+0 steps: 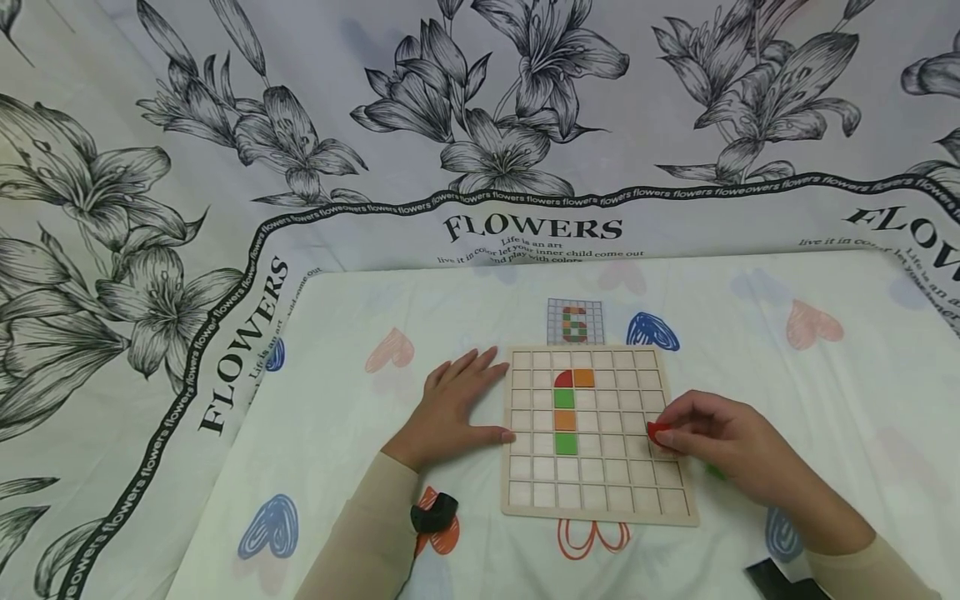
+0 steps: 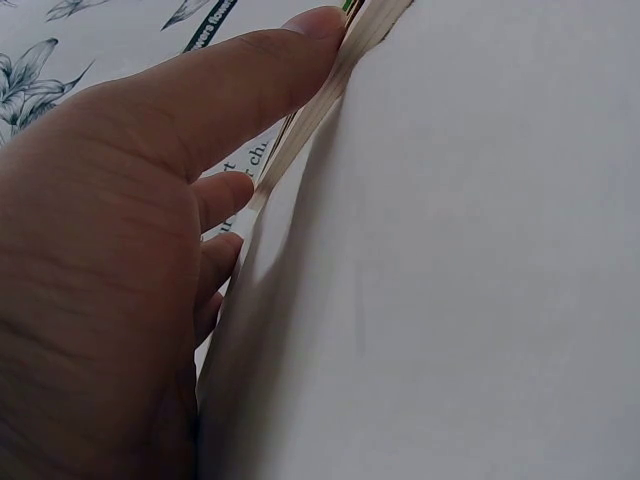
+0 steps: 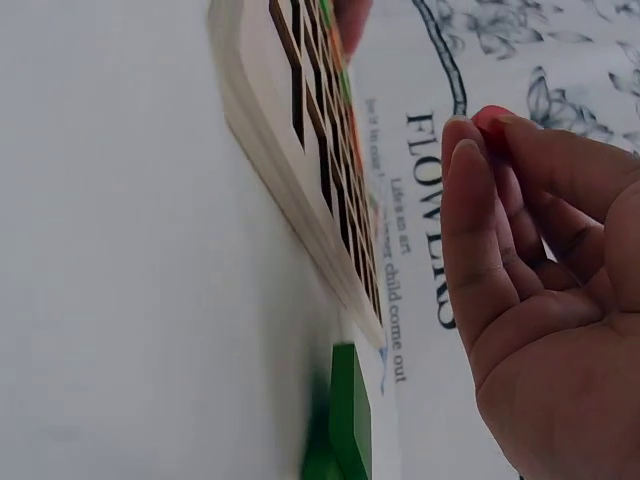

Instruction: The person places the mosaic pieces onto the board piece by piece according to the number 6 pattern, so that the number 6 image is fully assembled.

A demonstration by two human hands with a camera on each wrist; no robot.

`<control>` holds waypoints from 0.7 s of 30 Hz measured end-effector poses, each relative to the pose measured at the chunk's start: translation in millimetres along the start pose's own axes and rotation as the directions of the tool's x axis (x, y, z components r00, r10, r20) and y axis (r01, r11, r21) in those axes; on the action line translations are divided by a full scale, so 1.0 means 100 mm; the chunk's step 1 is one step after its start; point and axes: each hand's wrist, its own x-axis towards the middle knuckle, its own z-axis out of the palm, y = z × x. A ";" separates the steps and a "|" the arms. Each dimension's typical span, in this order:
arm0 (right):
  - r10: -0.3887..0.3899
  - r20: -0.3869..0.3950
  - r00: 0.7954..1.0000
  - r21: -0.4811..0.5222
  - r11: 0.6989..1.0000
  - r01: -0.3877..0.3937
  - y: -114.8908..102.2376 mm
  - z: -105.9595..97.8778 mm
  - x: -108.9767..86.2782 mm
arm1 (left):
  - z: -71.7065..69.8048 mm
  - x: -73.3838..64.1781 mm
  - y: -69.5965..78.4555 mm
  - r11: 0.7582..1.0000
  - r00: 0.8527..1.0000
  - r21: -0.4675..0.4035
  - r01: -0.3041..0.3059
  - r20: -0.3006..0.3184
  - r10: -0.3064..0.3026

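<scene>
A wooden grid board [image 1: 607, 498] lies on the cloth, with a red rounded tile [image 1: 564, 380], two orange tiles and two green tiles set in its upper-left cells. My left hand [image 1: 453, 408] rests at the board's left edge, fingers spread and straight, with the thumb [image 2: 310, 30] touching the side. Over the board's right edge, my right hand [image 1: 723, 437] pinches a small red tile [image 1: 657, 432] between thumb and fingertips. The right wrist view shows that red tile's edge [image 3: 490, 120] at the fingertips, raised above the board.
Behind the board lies a small pattern card [image 1: 575, 323] showing a coloured figure on a grid. Green pieces [image 3: 350, 415] lie on the cloth beside the board's right edge, mostly under my right hand in the head view. A flower-printed curtain [image 1: 495, 108] stands at the back.
</scene>
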 end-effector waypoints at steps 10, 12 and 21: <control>0.030 0.067 0.997 0.023 0.999 -0.031 -0.11 0.21 0.08 | 0.00 0.00 0.00 1.000 1.000 0.006 -0.002 0.006 0.002; 0.026 0.090 0.996 0.025 0.999 -0.028 -0.13 0.25 0.12 | 0.00 0.00 -0.01 1.000 1.000 0.012 0.002 0.010 -0.002; 0.031 0.151 0.988 0.017 0.999 -0.034 -0.17 0.45 0.22 | -0.01 0.00 0.00 1.000 1.000 0.016 -0.003 0.004 0.003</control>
